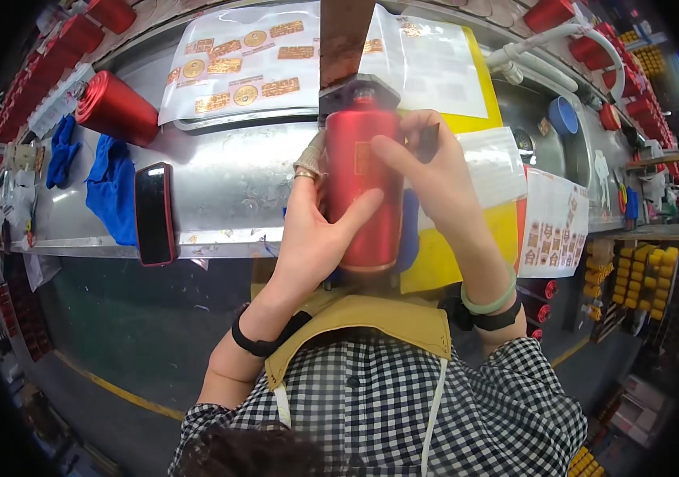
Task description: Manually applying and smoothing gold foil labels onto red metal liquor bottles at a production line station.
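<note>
A glossy red metal-looking bottle (pixel 363 230) with a narrow neck stands before me, a small gold label (pixel 365 158) on its face. My left hand (pixel 315 238) is wrapped round its left side, thumb across the lower front. A pale covering and a ring show on its fingers. On the upper right side, my right hand (pixel 439 175) grips the bottle, its thumb tip beside the label's edge. One finger there has a dark covering; other fingertips are partly hidden. Behind the bottle's neck is a dark plate (pixel 391 91) below a brown upright post (pixel 346 40).
A sheet of gold labels (pixel 260 67) lies at the back left, near another red bottle (pixel 121 111). Blue cloths (pixel 109 187) and a phone (pixel 154 215) rest on the metal bench at left. Yellow sheets (pixel 442 250), a printed sheet (pixel 554 226) and a blue cup (pixel 562 116) are right.
</note>
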